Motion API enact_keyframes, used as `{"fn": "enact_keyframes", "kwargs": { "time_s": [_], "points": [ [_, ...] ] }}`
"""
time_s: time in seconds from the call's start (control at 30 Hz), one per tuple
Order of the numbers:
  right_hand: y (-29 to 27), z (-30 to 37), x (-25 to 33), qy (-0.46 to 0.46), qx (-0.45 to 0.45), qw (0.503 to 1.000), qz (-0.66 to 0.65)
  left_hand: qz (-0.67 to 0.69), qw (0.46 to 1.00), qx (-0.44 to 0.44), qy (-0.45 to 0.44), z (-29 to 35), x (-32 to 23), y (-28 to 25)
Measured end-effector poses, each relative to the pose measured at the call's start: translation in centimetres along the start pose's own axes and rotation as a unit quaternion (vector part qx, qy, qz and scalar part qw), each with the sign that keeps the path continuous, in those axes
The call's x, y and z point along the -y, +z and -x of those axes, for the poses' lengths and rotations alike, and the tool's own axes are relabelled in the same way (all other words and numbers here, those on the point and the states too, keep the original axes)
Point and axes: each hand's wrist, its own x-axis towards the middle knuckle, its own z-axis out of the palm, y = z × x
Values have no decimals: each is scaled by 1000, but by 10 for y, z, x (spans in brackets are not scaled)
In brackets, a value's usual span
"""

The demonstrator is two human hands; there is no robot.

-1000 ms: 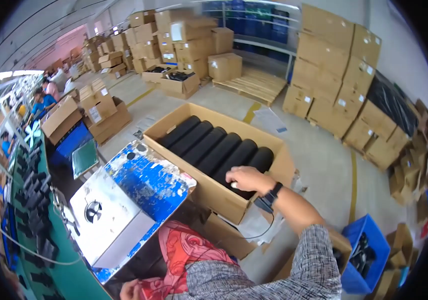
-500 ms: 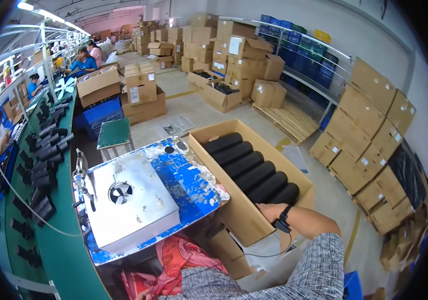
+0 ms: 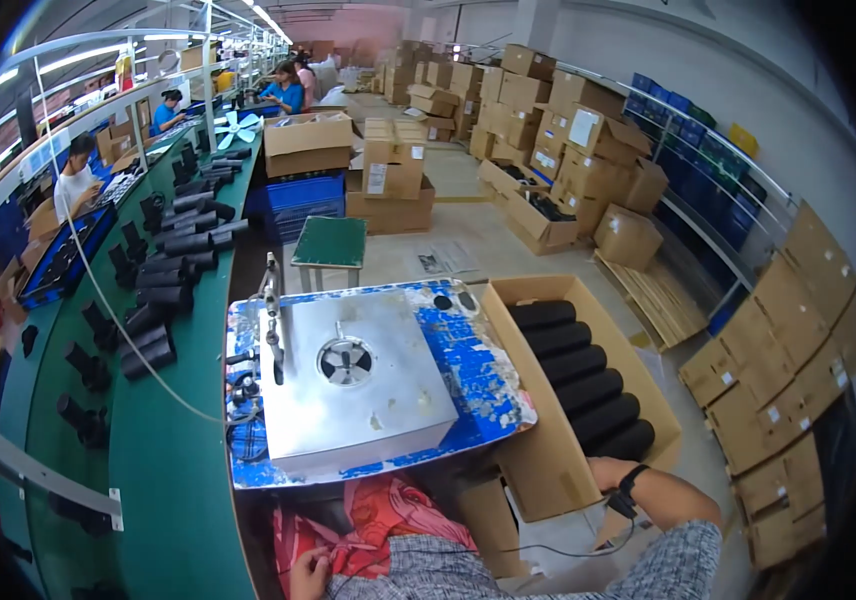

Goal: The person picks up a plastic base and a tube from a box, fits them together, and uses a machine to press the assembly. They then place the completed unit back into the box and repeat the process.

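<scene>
A right hand (image 3: pixel 608 473) reaches inside an open brown cardboard box (image 3: pixel 546 470) of matte black cylinders (image 3: pixel 588 392)

A long green workbench (image 3: pixel 173 480) fills the left of the frame, strewn with dark tubular parts (image 3: pixel 156 350); a person in a white top (image 3: pixel 75 188) sits beyond it at upper left. At the lower edge, left of centre, the left hand (image 3: pixel 310 574) lies with bent fingers against a red patterned cloth (image 3: pixel 388 515); whether it pinches the fabric cannot be told. Above, a silvery metal box with a round vent (image 3: pixel 388 410) sits on a worn blue tabletop (image 3: pixel 488 385), and a green-topped stool (image 3: pixel 330 240) stands behind. Just right of the tabletop, the cardboard box holds its cylinders side by side in a row, right of centre. The right hand, wearing a black wristband (image 3: pixel 631 482), is at the row's near end; its fingers are hidden, so its grip cannot be told. Stacked brown cartons (image 3: pixel 778 370) line the right side.
</scene>
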Motion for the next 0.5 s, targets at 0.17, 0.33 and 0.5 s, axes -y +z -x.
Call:
{"fn": "enact_keyframes", "kwargs": {
  "time_s": [0.17, 0.33, 0.5],
  "points": [
    [24, 13, -28, -17, -88, 995, -49, 25, 999, -23, 19, -6, 9, 2],
    [-17, 33, 43, 27, -136, 990, -30, 42, 999, -31, -6, 0, 8, -7],
    [-98, 89, 94, -38, -435, 895, 94, 120, 993, 21, 9, -9, 15, -5]
  ]
}}
